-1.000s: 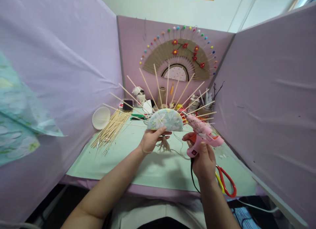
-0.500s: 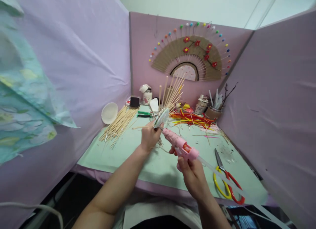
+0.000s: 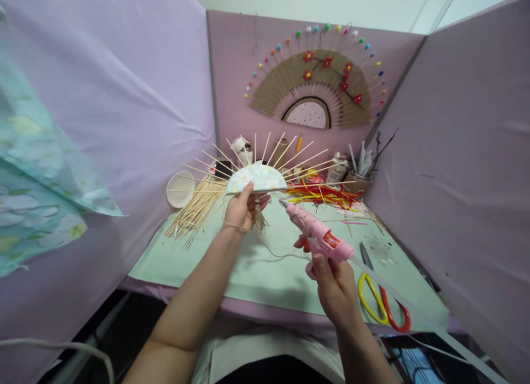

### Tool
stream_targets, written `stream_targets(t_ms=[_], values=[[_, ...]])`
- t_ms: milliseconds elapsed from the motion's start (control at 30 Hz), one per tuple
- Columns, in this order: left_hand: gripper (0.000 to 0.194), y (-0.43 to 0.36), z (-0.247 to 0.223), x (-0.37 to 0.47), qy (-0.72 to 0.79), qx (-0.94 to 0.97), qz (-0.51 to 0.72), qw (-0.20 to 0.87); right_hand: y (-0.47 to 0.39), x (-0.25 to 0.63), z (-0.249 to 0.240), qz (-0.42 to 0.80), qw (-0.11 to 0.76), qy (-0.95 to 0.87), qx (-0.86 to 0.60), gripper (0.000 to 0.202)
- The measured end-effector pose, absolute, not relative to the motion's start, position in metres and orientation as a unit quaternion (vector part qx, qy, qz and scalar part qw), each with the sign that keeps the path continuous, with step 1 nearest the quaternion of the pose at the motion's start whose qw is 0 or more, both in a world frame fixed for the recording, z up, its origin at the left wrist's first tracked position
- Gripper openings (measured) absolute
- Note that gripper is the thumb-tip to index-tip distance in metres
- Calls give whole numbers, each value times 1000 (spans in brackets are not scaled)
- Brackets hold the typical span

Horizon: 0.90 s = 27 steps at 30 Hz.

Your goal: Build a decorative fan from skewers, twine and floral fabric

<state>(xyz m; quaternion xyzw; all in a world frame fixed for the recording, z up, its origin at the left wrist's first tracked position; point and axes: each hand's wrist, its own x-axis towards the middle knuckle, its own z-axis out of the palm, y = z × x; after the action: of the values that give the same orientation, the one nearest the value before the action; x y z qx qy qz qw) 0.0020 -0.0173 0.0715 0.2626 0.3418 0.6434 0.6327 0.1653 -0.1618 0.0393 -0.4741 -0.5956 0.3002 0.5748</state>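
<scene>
My left hand (image 3: 243,207) grips the straight lower edge of a half-round fan base (image 3: 256,177) covered in pale blue floral cloth, thumb in front. Thin wooden sticks (image 3: 276,150) spread out from its curved edge like rays. Beneath the base hangs a twine tassel (image 3: 259,217), and a loose strand of twine (image 3: 281,257) trails from it over the table. In my right hand (image 3: 331,279) is a pink hot glue gun (image 3: 318,229), its metal nozzle pointing up and left toward the base, a little apart from it. A long clear glue stick (image 3: 385,284) sticks out of its back.
Wooden sticks (image 3: 196,207) lie piled at the left by a white round dish (image 3: 180,189). Red and yellow pipe cleaners (image 3: 327,194) are heaped at the back right. Scissors (image 3: 383,301) lie at the right. A finished fan (image 3: 310,89) hangs on the back panel.
My left hand has turned the fan base from edge-on to facing me, sticks now spread upward and sideways. My right hand has drawn the glue gun back, right and slightly down.
</scene>
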Motion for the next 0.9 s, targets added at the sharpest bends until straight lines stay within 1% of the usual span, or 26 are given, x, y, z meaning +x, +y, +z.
stream_targets(t_ms=[133,300,433,533,600,667,733,900], values=[[23,-17,80,9,337,241,597,687,-163,169,38,301,591,-581,-472,38],[24,-17,81,20,335,239,587,697,-164,173,39,293,599,-575,-474,37],[29,-19,70,28,329,273,596,680,-163,175,37,300,606,-567,-470,38],[32,-25,56,34,319,349,633,613,-162,174,35,315,594,-567,-476,39],[31,-30,46,36,338,423,649,534,-162,171,35,310,586,-576,-479,39],[27,-35,38,37,381,491,643,448,-162,168,35,293,578,-593,-477,39],[25,-40,32,35,416,537,624,386,-162,165,36,278,572,-610,-473,39],[13,-40,26,28,431,564,627,322,-165,160,35,260,546,-644,-469,34]])
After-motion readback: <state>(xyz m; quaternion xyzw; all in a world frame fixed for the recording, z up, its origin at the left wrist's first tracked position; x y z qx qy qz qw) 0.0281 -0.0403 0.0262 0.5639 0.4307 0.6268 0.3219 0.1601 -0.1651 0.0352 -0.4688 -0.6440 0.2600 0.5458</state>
